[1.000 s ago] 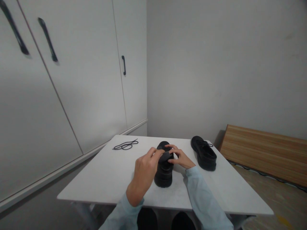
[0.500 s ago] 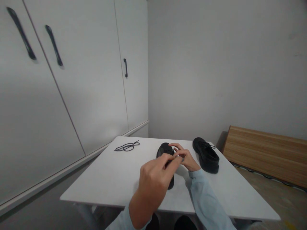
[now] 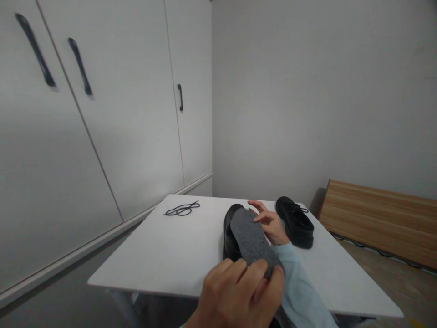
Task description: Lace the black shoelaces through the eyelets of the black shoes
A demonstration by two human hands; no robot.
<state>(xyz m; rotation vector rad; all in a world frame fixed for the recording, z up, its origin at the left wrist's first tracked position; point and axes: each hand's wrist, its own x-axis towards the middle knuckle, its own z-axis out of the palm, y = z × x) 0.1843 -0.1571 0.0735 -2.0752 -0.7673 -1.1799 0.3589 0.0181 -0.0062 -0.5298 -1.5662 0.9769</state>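
A grey felt-like insole [image 3: 251, 234] stands tilted above a black shoe [image 3: 229, 234], covering much of its opening. My left hand [image 3: 241, 291] is closed around the insole's near end, thumb on the right side. My right hand [image 3: 269, 225] is beside the insole's far end, its fingers apart, with one fingertip at the insole's right edge. Whether that fingertip presses on it I cannot tell. No lace shows on this shoe, though much of it is hidden.
On the white table [image 3: 153, 259] lies a loose black shoelace [image 3: 182, 209] at the far left. A second black shoe [image 3: 295, 223], laced, stands at the right. Beyond the table, a wooden board [image 3: 378, 218] leans by the wall. White cabinets [image 3: 129, 114] line the left.
The grey insole has come into view above the shoe. My left hand has moved down and nearer to me with its end. My right hand has shifted slightly right and its fingers have opened.
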